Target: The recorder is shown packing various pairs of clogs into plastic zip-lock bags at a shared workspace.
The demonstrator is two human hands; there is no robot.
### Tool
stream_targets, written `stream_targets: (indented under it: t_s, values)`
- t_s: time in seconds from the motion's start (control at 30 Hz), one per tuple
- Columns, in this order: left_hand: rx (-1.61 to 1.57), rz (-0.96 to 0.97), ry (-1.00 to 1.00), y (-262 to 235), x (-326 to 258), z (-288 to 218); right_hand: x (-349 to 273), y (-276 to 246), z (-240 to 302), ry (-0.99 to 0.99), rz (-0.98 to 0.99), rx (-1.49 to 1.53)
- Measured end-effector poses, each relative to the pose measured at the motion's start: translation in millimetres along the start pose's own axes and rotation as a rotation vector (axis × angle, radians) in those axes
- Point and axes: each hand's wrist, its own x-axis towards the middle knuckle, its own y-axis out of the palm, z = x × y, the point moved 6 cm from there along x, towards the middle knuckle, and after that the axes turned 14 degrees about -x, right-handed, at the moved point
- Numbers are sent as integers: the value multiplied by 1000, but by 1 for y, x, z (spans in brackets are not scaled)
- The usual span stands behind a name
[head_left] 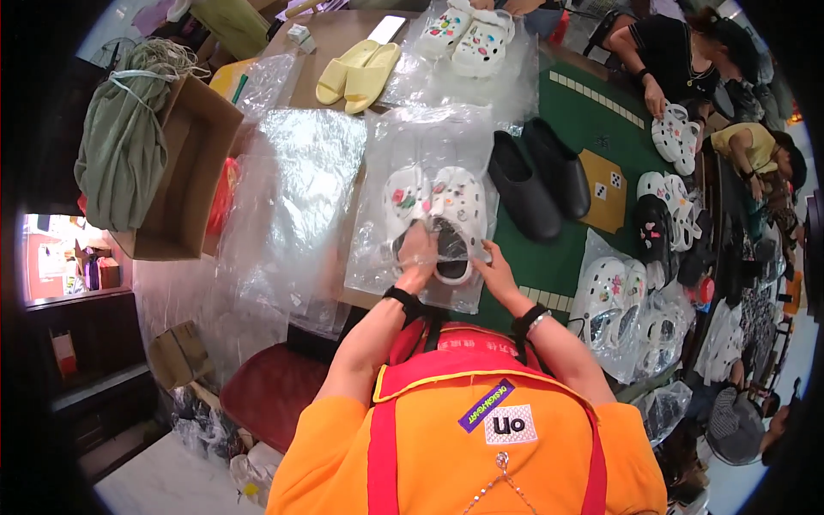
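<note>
Two white clogs (457, 199): lying side by side at the center of the frame, toes pointing toward its top, colored charms (401, 197) dotting their uppers.
Clear bag (425, 133): spreading flat around the pair and reaching above the toes, its film wrinkling near the heels.
Left hand (417, 249): touching the left clog near its opening, fingers pointing up the frame; whether they are gripping, the view is not showing.
Right hand (499, 276): reaching to the bag's right edge, beside the right clog's heel; whether finger and thumb are pinching film, one cannot tell.
Charms and film: probably calling for slow, slack handling, since raised pieces could be snagging thin plastic; one palm steadying the shoes while the other is easing the edge would likely be keeping the pair aligned.
Black shoes (524, 193): resting just right of center on a green mat (536, 253).
Yellow slippers (367, 81): lying at upper center.
</note>
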Motion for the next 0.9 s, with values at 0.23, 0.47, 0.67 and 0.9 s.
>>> stream_targets:
  t_s: [0.23, 0.47, 0.67, 0.9]
  values:
    - [91, 73, 692, -12, -59, 6, -11, 10, -21, 121, 336, 144]
    - [-2, -366, 318, -60, -41, 115, -7, 24, -44, 256, 257, 144]
    - [-363, -66, -3, -46, -10, 160, -1, 25, -36, 319, 292, 214]
    - [36, -4, -171, -42, -14, 116, 4, 24, -38, 280, 146, 64]
